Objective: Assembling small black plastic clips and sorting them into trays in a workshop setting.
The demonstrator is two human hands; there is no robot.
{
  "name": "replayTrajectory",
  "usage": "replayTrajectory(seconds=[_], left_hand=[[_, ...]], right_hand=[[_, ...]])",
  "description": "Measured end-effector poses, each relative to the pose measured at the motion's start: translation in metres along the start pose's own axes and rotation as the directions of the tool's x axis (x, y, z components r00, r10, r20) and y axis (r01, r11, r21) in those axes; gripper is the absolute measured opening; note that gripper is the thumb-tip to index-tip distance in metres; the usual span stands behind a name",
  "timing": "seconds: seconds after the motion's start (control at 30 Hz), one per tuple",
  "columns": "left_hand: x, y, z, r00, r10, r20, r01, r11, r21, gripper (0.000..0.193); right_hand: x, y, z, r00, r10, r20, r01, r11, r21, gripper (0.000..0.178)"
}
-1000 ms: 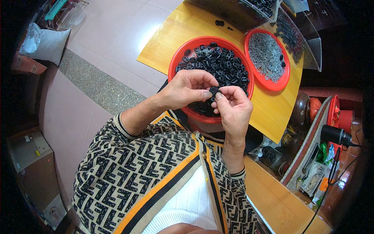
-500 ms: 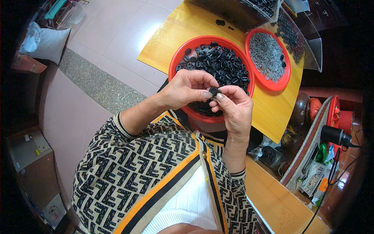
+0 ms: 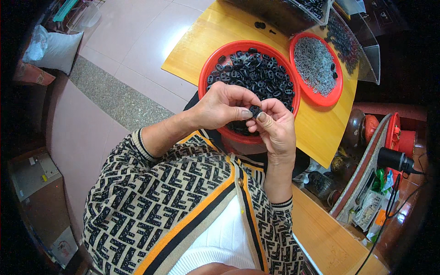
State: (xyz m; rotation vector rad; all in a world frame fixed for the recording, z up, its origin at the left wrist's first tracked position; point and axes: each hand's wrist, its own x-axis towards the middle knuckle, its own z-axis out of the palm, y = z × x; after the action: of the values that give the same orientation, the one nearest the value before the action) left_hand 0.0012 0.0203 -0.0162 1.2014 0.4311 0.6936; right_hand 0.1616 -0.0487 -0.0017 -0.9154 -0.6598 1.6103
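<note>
The large basin [image 3: 243, 44] is round, with a smooth, glossy red rim, and stands on a yellow, wood-toned tabletop [image 3: 323, 137] with a curved edge. It contains a loose heap of black parts [image 3: 263, 73]: small, rounded, mostly oval bodies with a dull sheen, many showing paired openings. Thin, pale pieces lie among them near the far side. Just beside the basin, to the right, a shallower red tray [image 3: 339, 85] of oval outline holds a dense layer of slender, silvery pieces [image 3: 314, 64] with a metallic look; a few black items lie at its right side. The black workpiece [image 3: 255, 110], compact and rounded, is held above the near half of the large basin. The left hand [image 3: 222, 107] pinches it between thumb and index fingertip, the gap closed to the width of the part. The right hand [image 3: 277, 126] is curled, its thumb and fingertips drawn close together at the workpiece's right side; whether these grasp the workpiece or a smaller item cannot be determined.
</note>
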Motion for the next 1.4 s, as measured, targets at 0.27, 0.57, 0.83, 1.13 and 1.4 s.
replayTrajectory(seconds=[0.27,0.57,0.83,1.13,1.4], left_hand=[[0.001,0.0,0.005,0.997,0.016,-0.075,-0.02,0.998,-0.061,0.018],[0.008,0.001,0.008,0.996,0.07,-0.047,-0.072,0.996,-0.048,0.017],[0.006,0.009,0.012,1.0,0.025,0.016,-0.024,0.998,-0.065,0.024],[-0.014,-0.005,-0.015,0.94,0.194,-0.28,-0.141,0.97,0.199,0.029],[-0.02,-0.015,-0.024,0.888,0.247,-0.387,-0.18,0.963,0.2,0.026]], right_hand=[[0.008,0.0,0.0,1.0,-0.021,0.015,0.021,1.0,-0.015,0.017],[0.009,-0.008,-0.001,1.0,-0.022,0.013,0.022,1.0,0.016,0.015],[0.002,-0.018,0.004,0.992,-0.027,-0.123,0.005,0.984,-0.177,0.01],[0.047,-0.137,-0.046,0.91,-0.396,-0.121,0.353,0.895,-0.273,0.011],[0.06,-0.113,-0.037,0.908,-0.396,-0.136,0.182,0.667,-0.723,0.012]])
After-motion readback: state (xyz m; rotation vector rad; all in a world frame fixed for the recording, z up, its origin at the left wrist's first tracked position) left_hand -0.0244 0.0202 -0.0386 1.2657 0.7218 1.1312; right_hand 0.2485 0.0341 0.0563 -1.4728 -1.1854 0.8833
